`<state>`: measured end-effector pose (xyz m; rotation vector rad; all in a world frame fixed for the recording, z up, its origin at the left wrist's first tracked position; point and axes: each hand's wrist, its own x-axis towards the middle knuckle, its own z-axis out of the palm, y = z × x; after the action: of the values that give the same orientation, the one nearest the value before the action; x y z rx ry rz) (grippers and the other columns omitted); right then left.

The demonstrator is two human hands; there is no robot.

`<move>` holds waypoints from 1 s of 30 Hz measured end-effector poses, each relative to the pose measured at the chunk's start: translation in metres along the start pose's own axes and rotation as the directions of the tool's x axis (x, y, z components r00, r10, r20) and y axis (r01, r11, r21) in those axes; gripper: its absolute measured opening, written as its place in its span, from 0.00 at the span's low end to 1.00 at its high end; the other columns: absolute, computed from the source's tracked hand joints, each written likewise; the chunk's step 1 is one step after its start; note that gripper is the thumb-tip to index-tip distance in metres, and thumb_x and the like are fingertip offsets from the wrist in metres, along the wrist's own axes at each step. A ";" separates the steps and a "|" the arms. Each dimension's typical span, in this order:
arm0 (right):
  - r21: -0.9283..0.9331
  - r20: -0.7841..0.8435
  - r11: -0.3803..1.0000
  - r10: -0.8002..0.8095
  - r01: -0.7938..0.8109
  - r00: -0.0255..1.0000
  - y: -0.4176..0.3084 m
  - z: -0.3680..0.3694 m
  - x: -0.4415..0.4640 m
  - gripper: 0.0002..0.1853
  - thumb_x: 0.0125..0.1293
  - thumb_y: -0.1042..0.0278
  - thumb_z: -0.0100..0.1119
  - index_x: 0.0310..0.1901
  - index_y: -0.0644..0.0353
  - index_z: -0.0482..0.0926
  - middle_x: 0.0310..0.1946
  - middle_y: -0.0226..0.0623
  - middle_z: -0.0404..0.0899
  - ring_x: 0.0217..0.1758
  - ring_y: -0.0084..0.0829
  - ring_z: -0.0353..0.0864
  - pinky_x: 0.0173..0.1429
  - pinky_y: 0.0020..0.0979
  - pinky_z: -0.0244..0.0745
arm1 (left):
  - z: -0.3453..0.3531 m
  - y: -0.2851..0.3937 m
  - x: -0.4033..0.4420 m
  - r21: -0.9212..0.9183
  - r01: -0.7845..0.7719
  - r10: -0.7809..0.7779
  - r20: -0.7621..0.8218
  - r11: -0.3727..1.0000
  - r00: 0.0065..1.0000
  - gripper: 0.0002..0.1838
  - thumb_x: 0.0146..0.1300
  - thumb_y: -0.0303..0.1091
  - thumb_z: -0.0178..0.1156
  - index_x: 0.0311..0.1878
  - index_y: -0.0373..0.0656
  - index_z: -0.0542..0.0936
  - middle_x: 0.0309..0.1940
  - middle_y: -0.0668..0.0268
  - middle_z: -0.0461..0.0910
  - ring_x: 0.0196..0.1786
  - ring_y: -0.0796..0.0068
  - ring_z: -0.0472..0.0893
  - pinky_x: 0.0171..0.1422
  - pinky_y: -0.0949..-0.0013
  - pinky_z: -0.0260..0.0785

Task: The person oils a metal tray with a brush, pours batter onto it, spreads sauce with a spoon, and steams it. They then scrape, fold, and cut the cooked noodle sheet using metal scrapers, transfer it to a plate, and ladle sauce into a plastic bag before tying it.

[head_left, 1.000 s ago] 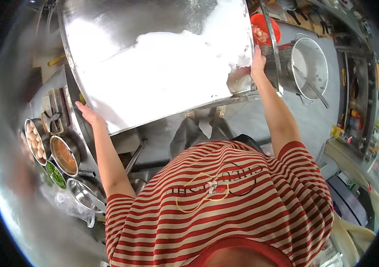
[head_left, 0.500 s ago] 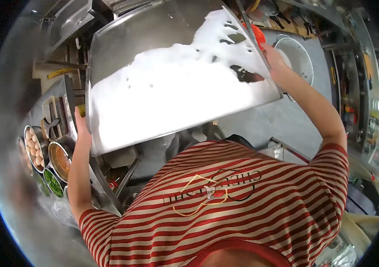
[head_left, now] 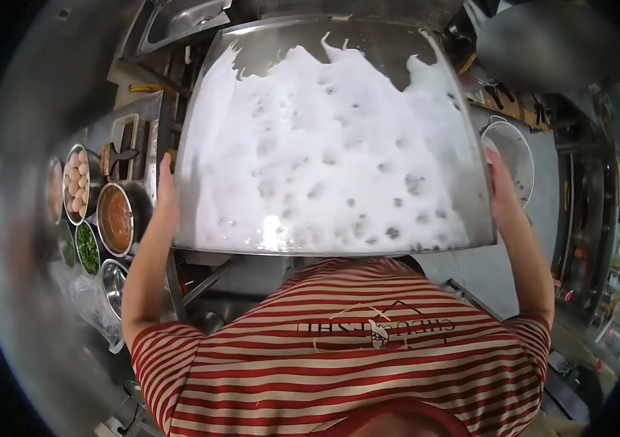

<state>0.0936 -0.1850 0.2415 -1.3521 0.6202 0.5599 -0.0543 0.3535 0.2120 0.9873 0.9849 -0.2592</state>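
Note:
A wide, shallow metal tray (head_left: 192, 175) is held out in front of my body. White liquid (head_left: 310, 138) coats most of its bottom, with a ragged far edge and many dark dimples. Bare metal shows along the far side. My left hand (head_left: 168, 195) grips the tray's left edge, its fingers partly hidden behind the rim. On the opposite edge, my right hand (head_left: 501, 189) is closed around the rim, and its fingertips are mostly out of sight.
At the left, a counter holds a bowl of eggs (head_left: 77, 182), a pot of reddish-brown sauce (head_left: 116, 218), chopped greens (head_left: 87, 247) and a metal bowl (head_left: 114, 286). A metal sink (head_left: 182, 20) is at the far left. A white bucket (head_left: 520, 156) stands right of the tray.
The tray has swung from a sideways tilt to nearly level and shifted right. White liquid has spread toward the far side, and many dimples now show in it.

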 end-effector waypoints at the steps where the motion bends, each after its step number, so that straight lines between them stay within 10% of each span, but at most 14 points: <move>1: -0.020 -0.015 0.999 -0.037 0.037 0.999 0.004 0.001 0.006 0.24 0.59 0.47 0.47 0.44 0.60 0.75 0.37 0.35 0.78 0.38 0.29 0.77 0.44 0.31 0.72 | 0.006 0.010 -0.007 -0.006 -0.007 0.006 -0.067 1.000 0.998 0.39 0.55 0.65 0.39 0.58 0.39 0.64 0.53 0.60 0.68 0.55 0.67 0.69 0.60 0.67 0.58; 4: 0.004 -0.013 0.997 0.072 -0.072 0.997 -0.020 -0.007 -0.008 0.21 0.58 0.50 0.50 0.43 0.60 0.75 0.34 0.34 0.77 0.37 0.28 0.77 0.42 0.31 0.73 | -0.005 -0.009 0.031 0.068 -0.145 0.137 0.115 0.987 0.984 0.39 0.55 0.65 0.40 0.59 0.40 0.63 0.54 0.60 0.68 0.55 0.67 0.69 0.60 0.65 0.58; 8: -0.014 0.001 0.998 0.065 -0.065 0.998 -0.025 -0.032 -0.020 0.21 0.57 0.52 0.52 0.44 0.61 0.74 0.36 0.34 0.77 0.36 0.28 0.77 0.42 0.31 0.74 | 0.005 -0.048 0.048 0.187 -0.107 0.139 -0.169 0.977 0.976 0.37 0.56 0.63 0.41 0.56 0.38 0.67 0.53 0.60 0.69 0.53 0.69 0.70 0.57 0.68 0.61; 12: -0.072 -0.011 0.997 -0.020 0.019 1.000 -0.014 -0.032 -0.004 0.22 0.57 0.53 0.52 0.47 0.61 0.73 0.38 0.37 0.76 0.38 0.30 0.77 0.41 0.32 0.74 | -0.024 -0.059 0.076 -0.109 -0.032 0.036 0.037 0.994 0.999 0.36 0.57 0.62 0.43 0.51 0.35 0.71 0.48 0.60 0.72 0.49 0.69 0.73 0.54 0.69 0.63; 15: -0.063 -0.056 0.996 -0.060 0.057 0.997 -0.001 -0.049 0.021 0.21 0.56 0.52 0.53 0.42 0.62 0.75 0.35 0.35 0.77 0.33 0.27 0.77 0.37 0.31 0.74 | 0.019 -0.057 0.046 0.020 -0.232 0.231 -0.225 0.972 0.947 0.35 0.56 0.60 0.45 0.49 0.33 0.72 0.46 0.61 0.73 0.46 0.69 0.73 0.54 0.69 0.62; 18: -0.492 -0.189 0.817 -0.436 0.300 0.880 0.061 -0.103 0.117 0.22 0.56 0.48 0.53 0.31 0.64 0.78 0.25 0.33 0.77 0.25 0.25 0.74 0.31 0.29 0.70 | -0.026 -0.115 0.112 -0.178 -0.307 0.280 -0.161 0.935 0.946 0.34 0.58 0.60 0.43 0.45 0.32 0.74 0.40 0.61 0.76 0.44 0.70 0.73 0.51 0.70 0.62; 23: -0.601 -0.298 0.702 -0.640 0.382 0.708 0.125 -0.079 0.200 0.28 0.56 0.46 0.52 0.16 0.69 0.73 0.09 0.39 0.64 0.16 0.26 0.64 0.26 0.36 0.62 | 0.059 -0.066 0.005 0.206 -0.586 0.618 -0.350 0.784 0.704 0.29 0.57 0.55 0.47 0.45 0.34 0.74 0.40 0.62 0.75 0.43 0.71 0.73 0.49 0.69 0.64; 27: -0.577 -0.270 0.730 -0.595 0.368 0.757 0.124 -0.015 0.198 0.32 0.56 0.42 0.50 0.17 0.71 0.73 0.11 0.46 0.67 0.18 0.31 0.69 0.30 0.37 0.65 | 0.056 0.016 -0.041 0.292 -0.523 0.581 -0.162 0.800 0.798 0.31 0.58 0.55 0.45 0.56 0.38 0.67 0.52 0.61 0.70 0.55 0.66 0.68 0.61 0.64 0.56; 30: -0.534 -0.284 0.778 -0.533 0.330 0.797 0.118 0.003 0.212 0.32 0.56 0.41 0.49 0.15 0.70 0.73 0.10 0.46 0.68 0.19 0.33 0.72 0.31 0.38 0.65 | 0.066 0.070 -0.057 0.186 -0.447 0.471 -0.106 0.875 0.876 0.26 0.59 0.54 0.44 0.47 0.41 0.73 0.41 0.64 0.75 0.44 0.68 0.75 0.51 0.65 0.66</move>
<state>0.1654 -0.1633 0.0105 -2.0371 0.4941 0.0034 -0.0066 0.3268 0.3095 1.3704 0.8397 0.1426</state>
